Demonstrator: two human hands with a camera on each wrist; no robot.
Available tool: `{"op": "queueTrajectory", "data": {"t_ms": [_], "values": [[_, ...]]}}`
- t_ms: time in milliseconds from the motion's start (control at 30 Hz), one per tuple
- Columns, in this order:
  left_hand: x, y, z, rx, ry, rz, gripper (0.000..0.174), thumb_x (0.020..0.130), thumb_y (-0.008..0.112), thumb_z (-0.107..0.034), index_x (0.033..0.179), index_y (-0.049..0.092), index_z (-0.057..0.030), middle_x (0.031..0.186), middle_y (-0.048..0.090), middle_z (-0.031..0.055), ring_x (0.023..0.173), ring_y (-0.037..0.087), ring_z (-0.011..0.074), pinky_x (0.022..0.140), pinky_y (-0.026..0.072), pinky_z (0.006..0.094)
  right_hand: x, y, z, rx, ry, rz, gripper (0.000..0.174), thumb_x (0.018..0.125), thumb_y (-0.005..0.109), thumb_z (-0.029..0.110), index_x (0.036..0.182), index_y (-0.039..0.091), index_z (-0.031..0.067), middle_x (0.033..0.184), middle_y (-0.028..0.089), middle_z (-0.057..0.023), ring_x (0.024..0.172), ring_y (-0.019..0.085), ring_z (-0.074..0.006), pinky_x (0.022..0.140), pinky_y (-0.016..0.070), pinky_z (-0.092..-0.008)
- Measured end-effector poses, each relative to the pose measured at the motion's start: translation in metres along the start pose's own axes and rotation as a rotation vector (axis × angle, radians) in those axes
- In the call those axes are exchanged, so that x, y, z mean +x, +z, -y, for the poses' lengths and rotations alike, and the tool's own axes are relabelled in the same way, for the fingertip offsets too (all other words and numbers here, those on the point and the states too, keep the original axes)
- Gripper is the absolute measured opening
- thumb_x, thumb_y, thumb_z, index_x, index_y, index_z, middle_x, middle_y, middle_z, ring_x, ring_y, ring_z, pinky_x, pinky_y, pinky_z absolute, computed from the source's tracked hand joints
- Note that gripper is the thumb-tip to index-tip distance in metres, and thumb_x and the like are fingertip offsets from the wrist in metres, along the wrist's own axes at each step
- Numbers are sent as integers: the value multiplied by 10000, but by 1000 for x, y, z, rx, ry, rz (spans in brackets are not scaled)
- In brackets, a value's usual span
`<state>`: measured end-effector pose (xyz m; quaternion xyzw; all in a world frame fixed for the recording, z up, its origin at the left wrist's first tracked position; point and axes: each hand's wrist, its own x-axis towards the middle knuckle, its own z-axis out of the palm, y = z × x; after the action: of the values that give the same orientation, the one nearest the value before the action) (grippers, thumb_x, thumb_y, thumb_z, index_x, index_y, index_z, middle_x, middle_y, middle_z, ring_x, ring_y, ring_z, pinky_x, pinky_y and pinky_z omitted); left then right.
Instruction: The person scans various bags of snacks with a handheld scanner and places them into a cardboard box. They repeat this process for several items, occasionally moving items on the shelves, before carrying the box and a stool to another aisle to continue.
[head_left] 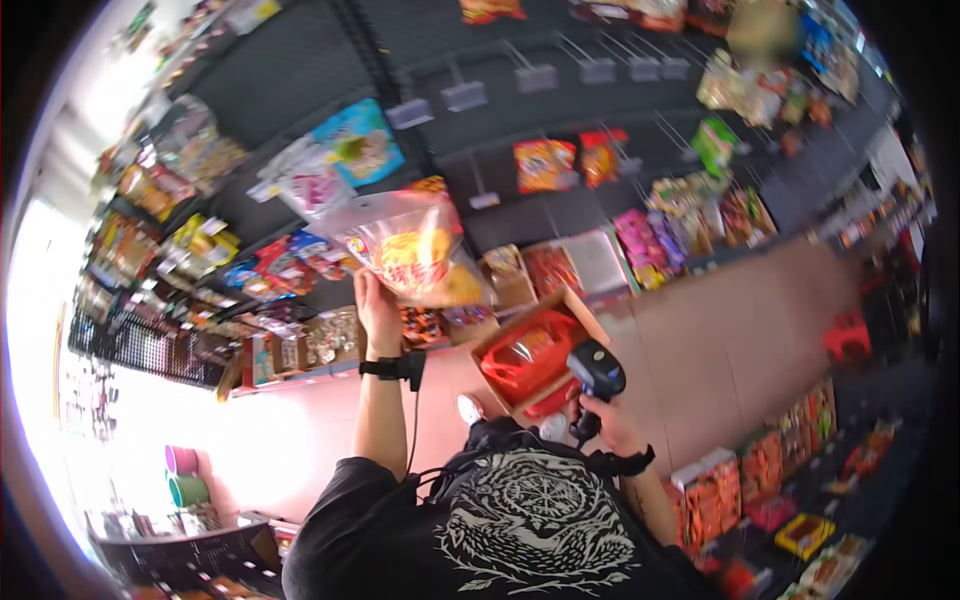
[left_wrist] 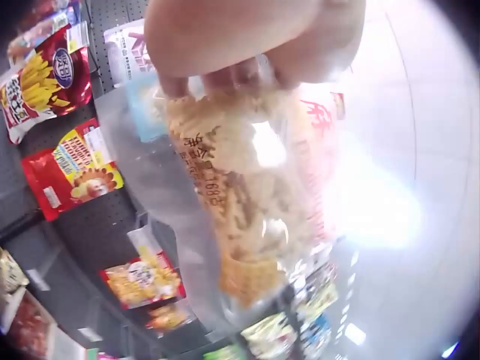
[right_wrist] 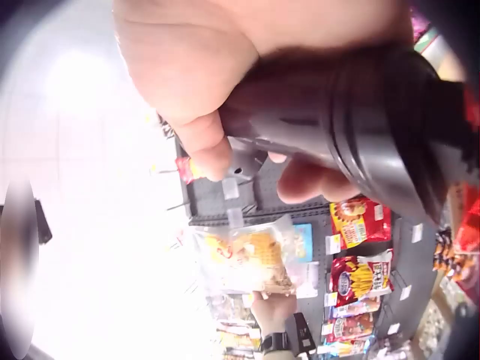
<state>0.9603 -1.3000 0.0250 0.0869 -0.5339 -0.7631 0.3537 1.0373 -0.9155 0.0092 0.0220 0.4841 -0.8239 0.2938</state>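
My left hand (head_left: pixel 376 308) grips a large clear snack bag (head_left: pixel 415 250) by its lower left edge, raised in front of the shelf. In the left wrist view the bag (left_wrist: pixel 240 187) shows pale yellow pieces and red printing, with the fingers curled on its top edge. My right hand (head_left: pixel 612 422) is wrapped around the handle of a black handheld barcode scanner (head_left: pixel 597 370), held low near my body. The right wrist view shows the scanner's dark body (right_wrist: pixel 322 127) up close, with fingers curled around it.
An open cardboard box (head_left: pixel 590 318) with red packages stands on the floor ahead. Dark pegboard shelving (head_left: pixel 470 130) carries hanging snack bags, among them a blue bag (head_left: pixel 358 145) and orange bags (head_left: pixel 545 165). Boxes of red packets (head_left: pixel 712 495) line the right side. A red stool (head_left: pixel 848 337) stands farther right.
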Motion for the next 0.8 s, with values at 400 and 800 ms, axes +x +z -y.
{"op": "queueTrajectory", "data": {"t_ms": [400, 800], "values": [[-12, 24, 8, -1155, -540, 808, 171, 954, 455, -231, 943, 431, -62, 744, 427, 25, 727, 393, 144, 687, 380, 279, -3, 88, 27, -237, 31, 437, 262, 820, 661, 11, 1070, 583, 22, 801, 612, -13, 622, 557, -87, 565, 458, -229], [-12, 42, 23, -1103, -630, 920, 218, 926, 496, -303, 928, 458, -88, 744, 453, 14, 717, 416, 138, 665, 391, 267, -2, 78, 26, -103, 33, 292, 134, 855, 628, 42, 978, 583, 16, 764, 586, -18, 601, 548, -88, 555, 447, -229]]}}
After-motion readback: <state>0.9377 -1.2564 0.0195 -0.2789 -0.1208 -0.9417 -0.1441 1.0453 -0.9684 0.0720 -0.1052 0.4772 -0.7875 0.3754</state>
